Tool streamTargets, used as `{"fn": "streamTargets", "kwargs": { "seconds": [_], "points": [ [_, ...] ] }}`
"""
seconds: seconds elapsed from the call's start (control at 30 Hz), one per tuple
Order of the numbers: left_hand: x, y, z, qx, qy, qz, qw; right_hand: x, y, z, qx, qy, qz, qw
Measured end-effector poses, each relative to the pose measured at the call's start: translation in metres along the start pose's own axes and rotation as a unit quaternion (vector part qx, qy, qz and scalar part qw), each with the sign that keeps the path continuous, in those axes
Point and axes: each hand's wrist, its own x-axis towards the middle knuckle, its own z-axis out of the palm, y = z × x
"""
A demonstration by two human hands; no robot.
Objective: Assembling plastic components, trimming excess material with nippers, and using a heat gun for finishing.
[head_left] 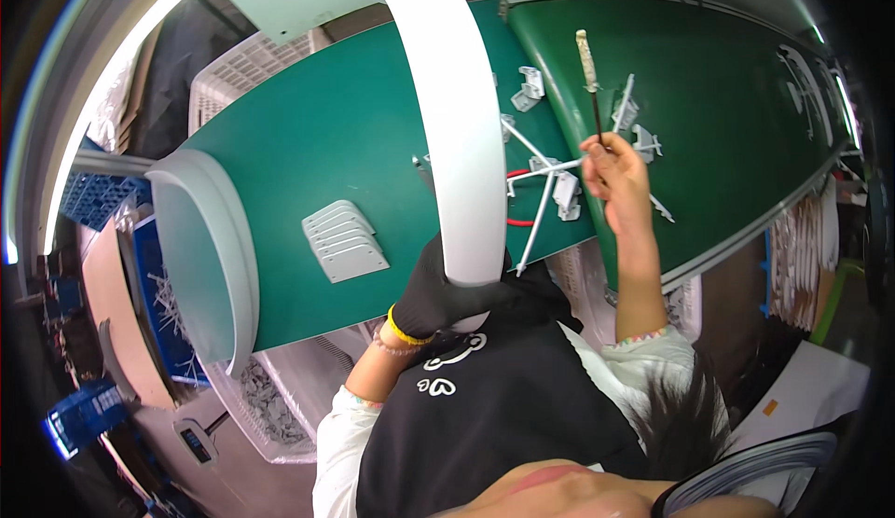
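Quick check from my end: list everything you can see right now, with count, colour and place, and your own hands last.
Long curved white plastic panel: one, white, upright over the table middle, its lower end in the left hand.
Green work table: one, green, across the centre.
Stack of flat grey plastic plates: one stack, light grey, table left of the panel.
Large curved white moulded part: one, white, table's left end.
Small white plastic brackets with runner sticks: several, white, table right of the panel.
Thin brush with pale tip: one, dark handle, held upright over the table.
White lattice crates: several, white, below the table edges.
Blue crates: some, blue, far left.
Left hand: black glove, grip on the panel's end.
Right hand: bare, grip on the brush.
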Motion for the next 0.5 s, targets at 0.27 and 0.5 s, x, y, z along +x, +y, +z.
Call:
{"fn": "streamTargets", "kwargs": {
  "seconds": [0.27, 0.5],
  "points": [
    [-0.001, -0.004, 0.034, 0.223, 0.002, 0.066, 0.973, 0.007, -0.020, 0.024, 0.198, -0.200, -0.019, 0.959],
    [-0.014, -0.024, 0.018, 0.380, -0.001, 0.100, 0.919, -0.009, -0.050, 0.053, 0.101, -0.134, -0.068, 0.984]
  ]
}}
